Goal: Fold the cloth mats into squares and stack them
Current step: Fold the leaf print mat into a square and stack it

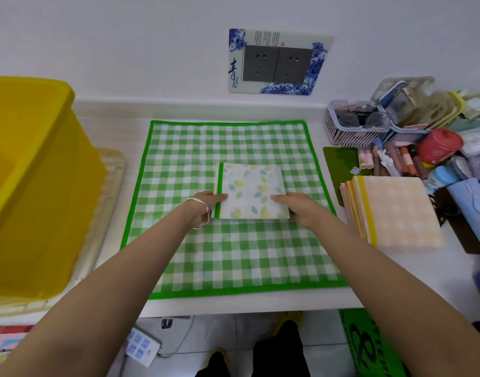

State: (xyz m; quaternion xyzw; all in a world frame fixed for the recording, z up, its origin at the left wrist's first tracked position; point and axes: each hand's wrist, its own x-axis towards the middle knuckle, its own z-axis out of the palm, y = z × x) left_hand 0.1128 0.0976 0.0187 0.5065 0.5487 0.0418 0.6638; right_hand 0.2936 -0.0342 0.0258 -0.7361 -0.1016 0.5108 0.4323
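Head view: leaf-print mat [251, 190] sits folded into a square at frame centre, on top of the checked cloth [233, 257], which is spread flat on the white table [260, 306]. We see the left hand [206, 205] gripping the mat's lower left corner by the green edge strip, one digit on top and the rest tucked at the edge. The right hand [296, 205] grips the lower right corner the same way. There is a bracelet [203, 210] on the left wrist. The stack [396, 213] of folded yellow mats lies right of centre, just beside the checked cloth, apart from both hands. A yellow bin [29, 186] fills the left of the frame. A basket [350, 131] and clutter are at upper right, a socket plate [277, 61] on the wall at top centre, and a power strip [142, 346] on the floor at the bottom.
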